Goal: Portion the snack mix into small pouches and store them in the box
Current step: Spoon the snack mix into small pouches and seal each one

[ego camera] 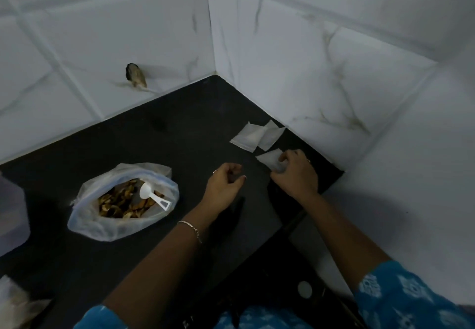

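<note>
A matt black counter (180, 133) runs into a corner of glossy white tiles (295, 54) veined with grey. At the left sits one crumpled, translucent plastic bag (84, 215), its mouth rolled open, holding the snack mix (123, 202): brown and golden curled chips. One white plastic scoop (153, 196) lies on the mix, round bowl far, flat handle near and to the right.

Far right, close to the wall, lie two flat, frosted, rectangular pouches (246, 136), overlapping each other. A third pouch (270, 160) lies just nearer than them, under the right hand (295, 174); its fingers are curled down onto the pouch's near right part and pinch it, while its far left corner pokes out flat on the counter. The left hand (226, 185) hovers between bag and pouch, fingers loosely curled and holding nothing, apart from both. It bears a ring and, at the wrist, a thin chain bracelet (190, 227).

At the far left edge stands part of a translucent box (11, 215) with rounded corners. Both sleeves (401, 300) are blue with a pale print.
</note>
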Demonstrator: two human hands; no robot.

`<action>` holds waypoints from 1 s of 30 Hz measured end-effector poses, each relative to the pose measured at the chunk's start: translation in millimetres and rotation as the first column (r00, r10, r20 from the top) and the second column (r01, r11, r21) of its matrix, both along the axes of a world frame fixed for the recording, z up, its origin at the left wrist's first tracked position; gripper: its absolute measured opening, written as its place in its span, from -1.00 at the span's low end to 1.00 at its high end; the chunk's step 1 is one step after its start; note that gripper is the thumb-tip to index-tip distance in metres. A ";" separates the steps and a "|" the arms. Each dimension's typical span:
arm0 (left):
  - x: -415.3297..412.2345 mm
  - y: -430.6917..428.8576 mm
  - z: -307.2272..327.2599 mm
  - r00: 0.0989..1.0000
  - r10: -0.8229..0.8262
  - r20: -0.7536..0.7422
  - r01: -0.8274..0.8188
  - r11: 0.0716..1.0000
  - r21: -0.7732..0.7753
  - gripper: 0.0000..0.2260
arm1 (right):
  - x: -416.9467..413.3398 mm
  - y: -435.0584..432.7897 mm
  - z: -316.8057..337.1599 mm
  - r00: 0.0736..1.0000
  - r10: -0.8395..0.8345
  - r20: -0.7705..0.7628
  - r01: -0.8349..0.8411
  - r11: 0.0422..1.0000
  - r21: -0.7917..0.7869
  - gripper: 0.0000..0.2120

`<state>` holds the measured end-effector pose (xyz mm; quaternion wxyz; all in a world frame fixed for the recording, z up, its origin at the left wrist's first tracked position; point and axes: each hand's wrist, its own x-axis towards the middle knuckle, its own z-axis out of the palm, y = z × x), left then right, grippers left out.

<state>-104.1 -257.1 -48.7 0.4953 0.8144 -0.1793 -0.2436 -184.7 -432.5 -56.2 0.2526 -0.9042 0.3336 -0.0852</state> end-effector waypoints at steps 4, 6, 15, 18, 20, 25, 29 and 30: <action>0.8 5.1 17.2 0.885 0.168 -0.434 -0.262 0.951 -0.167 -0.77 | -14.1 15.3 14.3 0.964 0.103 0.247 -0.135 0.984 0.115 -0.70; 4.0 13.9 30.7 0.814 0.134 -0.565 -0.294 0.934 -0.201 -0.75 | -18.7 27.1 25.3 0.899 0.240 0.366 -0.307 0.941 0.139 -0.68; 4.4 75.1 65.9 0.760 0.114 -0.639 -0.427 0.829 -0.360 -0.77 | -0.6 80.5 48.1 0.776 0.479 0.410 -0.573 0.807 0.143 -0.53; 0.7 98.8 71.6 0.744 0.146 -0.652 -0.494 0.778 -0.388 -0.80 | 10.2 98.4 52.0 0.743 0.524 0.416 -0.621 0.771 0.139 -0.49; -4.0 114.7 74.5 0.732 0.176 -0.658 -0.546 0.731 -0.411 -0.86 | 16.8 110.6 53.6 0.712 0.555 0.430 -0.655 0.745 0.124 -0.49; -13.9 149.1 82.2 0.700 0.224 -0.678 -0.638 0.623 -0.453 -0.86 | 32.8 144.0 60.1 0.623 0.612 0.487 -0.738 0.667 0.106 -0.54; -18.9 176.2 84.8 0.682 0.351 -0.642 -0.700 0.567 -0.434 -0.84 | 45.0 171.7 61.0 0.555 0.657 0.510 -0.796 0.598 0.096 -0.54; -19.7 183.2 85.0 0.687 0.383 -0.618 -0.703 0.568 -0.429 -0.85 | 47.5 179.2 61.5 0.540 0.673 0.506 -0.810 0.579 0.095 -0.54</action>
